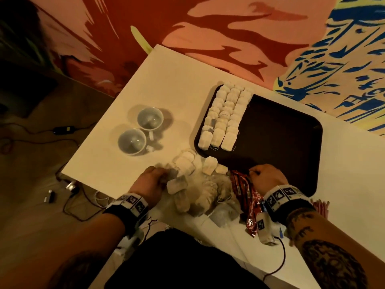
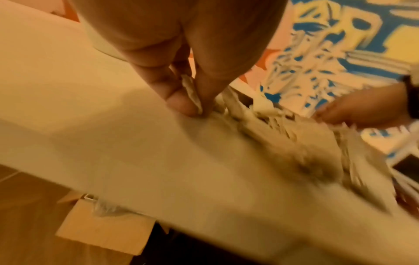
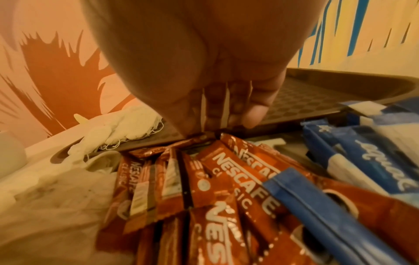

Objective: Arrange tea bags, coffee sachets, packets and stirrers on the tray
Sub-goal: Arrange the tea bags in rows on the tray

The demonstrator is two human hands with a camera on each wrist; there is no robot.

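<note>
A dark brown tray (image 1: 281,130) lies on the white table (image 1: 170,80), its left part filled with three neat rows of tea bags (image 1: 225,115). A loose heap of tea bags (image 1: 200,190) sits at the table's front edge. My left hand (image 1: 163,178) is at the heap's left side; thumb and finger (image 2: 181,102) pinch one tea bag (image 2: 192,91). My right hand (image 1: 253,172) is at the tray's near rim, its curled fingers (image 3: 254,114) gripping the top ends of red Nescafe coffee sachets (image 3: 226,170), which fan out below it. Thin sachet edges show between the fingers.
Two white cups (image 1: 150,117) (image 1: 132,141) stand left of the tray. Blue packets (image 3: 374,161) lie right of the sachets. Red-striped sticks (image 1: 320,207) poke out behind my right wrist. Cables and small devices lie on the floor (image 1: 62,130) to the left. A cardboard box (image 2: 102,227) sits under the table.
</note>
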